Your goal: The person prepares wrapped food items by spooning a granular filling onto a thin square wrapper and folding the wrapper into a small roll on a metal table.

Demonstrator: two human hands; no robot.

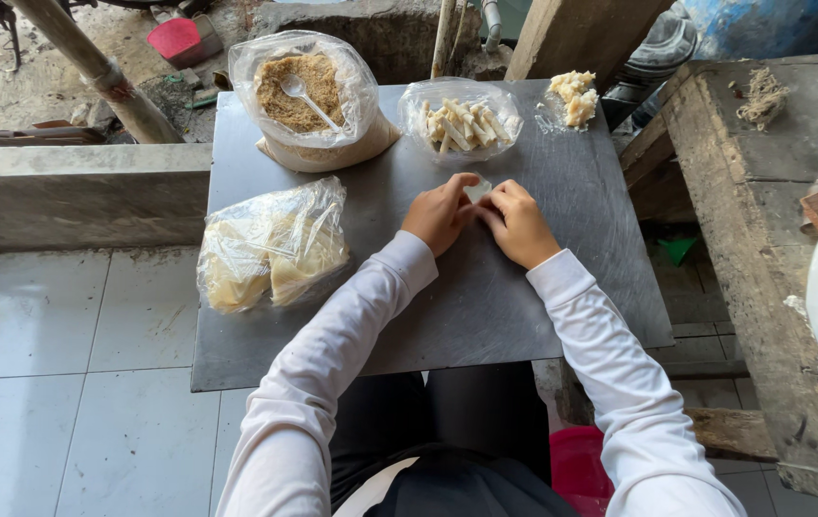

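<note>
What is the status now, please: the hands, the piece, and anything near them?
Left hand and right hand together pinching small white piece above grey table. Bag of sticks just beyond, apart. Nothing blocks the hands.

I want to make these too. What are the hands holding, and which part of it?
Both hands, left hand and right hand, pinch a small pale wrapper piece with their fingers; which part cannot be told.

We saw bare surface open around and nearer than both hands. Ahead, a bag of crumbs, a bag of pale sticks and a small pale heap blocked the far edge; a clear bag crowded the left side.
</note>
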